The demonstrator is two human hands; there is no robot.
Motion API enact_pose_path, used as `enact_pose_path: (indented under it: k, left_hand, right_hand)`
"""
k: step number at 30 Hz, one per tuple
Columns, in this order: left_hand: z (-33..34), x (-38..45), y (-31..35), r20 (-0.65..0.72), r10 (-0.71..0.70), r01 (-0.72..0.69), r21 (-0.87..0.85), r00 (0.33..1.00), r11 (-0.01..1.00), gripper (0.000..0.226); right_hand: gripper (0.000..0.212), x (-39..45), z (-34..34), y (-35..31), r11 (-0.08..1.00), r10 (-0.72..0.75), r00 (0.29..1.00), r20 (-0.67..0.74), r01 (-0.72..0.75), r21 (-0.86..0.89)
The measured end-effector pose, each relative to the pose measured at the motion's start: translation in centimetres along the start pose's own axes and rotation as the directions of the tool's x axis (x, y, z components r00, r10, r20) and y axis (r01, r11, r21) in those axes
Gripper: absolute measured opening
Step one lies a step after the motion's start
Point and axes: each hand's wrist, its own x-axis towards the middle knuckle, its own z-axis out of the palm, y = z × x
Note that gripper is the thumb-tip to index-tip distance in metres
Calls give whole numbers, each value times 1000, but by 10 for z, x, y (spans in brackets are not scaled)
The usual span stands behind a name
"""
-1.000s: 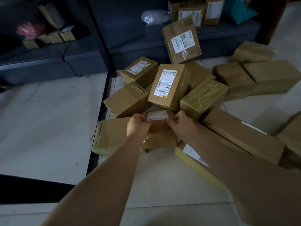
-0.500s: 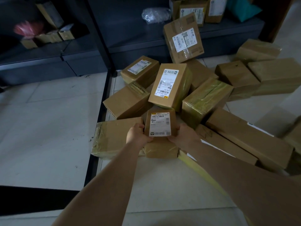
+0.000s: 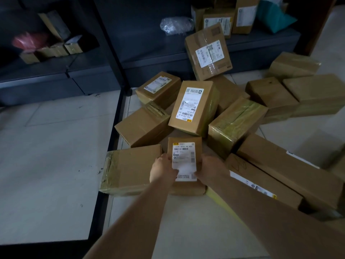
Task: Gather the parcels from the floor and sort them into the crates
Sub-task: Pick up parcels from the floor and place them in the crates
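Parcels [image 3: 194, 107] crowd the pale floor [image 3: 52, 156] ahead of you, and one is now off the heap: a small labelled parcel [image 3: 184, 159] sits between your hands at the near edge of the pile, its white label [image 3: 184, 161] turned fully up toward you. A second ago that label lay flat and foreshortened, the box barely clear of its neighbours; since then you have tipped it upright and drawn it closer. Your left hand [image 3: 162, 170] grips its left edge, thumb across the label's lower corner; your right hand [image 3: 210, 170] clasps the right edge the same way. By the look of it, you are reading the address, which would settle the crate it goes to.

Just left of your hold lies a broad taped box [image 3: 130, 169]; to the right a long flat carton [image 3: 261, 184] runs under your forearm. Behind, a tall labelled parcel [image 3: 193, 107] leans on the stack, and another tilted box [image 3: 208, 51] rests against the dark shelving [image 3: 242, 47]. No crate shows in view, so the sorting itself is yet to begin.
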Motion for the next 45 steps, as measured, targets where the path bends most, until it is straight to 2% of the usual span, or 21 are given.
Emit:
enact_pose_path:
  k: [4,9,13,18,23,28,31,35,39,45]
  left_hand:
    - [5,8,0,-39,25,-26,-48,999,998,39]
    - [12,21,2,-97,61,-73,-131,993,989,32]
    - [8,47,14,-113,65,-83,-155,991,984,31]
    - [-7,90,40,-113,50,-72,-196,992,978,50]
    - [1,113,55,-14,-43,39,-208,999,977,54]
    - [11,124,56,-3,-132,126,-294,991,948,49]
    - [12,135,56,-8,-170,153,-393,985,907,50]
    - [12,147,56,5,-209,183,-503,978,845,54]
    - [13,148,48,-1,-178,160,-433,984,887,52]
    - [13,123,34,-147,-158,51,-556,976,830,53]
  right_hand:
    - [32,10,-4,-1,994,29,999,-47,-23,111]
    - [40,27,-11,-5,957,74,989,-128,-34,288]
    - [61,53,-20,-15,917,130,967,-219,-33,398]
    - [80,87,-34,-27,902,113,939,-325,41,430]
    - [79,109,-33,-28,904,124,954,-274,5,428]
    - [96,123,-24,-21,906,130,980,-152,-55,419]
    - [95,126,-20,-16,913,132,983,-131,-69,401]
    - [93,127,-16,-16,883,148,977,-154,-61,465]
    - [85,122,-11,-19,887,135,971,-198,-29,461]
    - [74,108,-19,-22,911,61,964,-259,52,409]
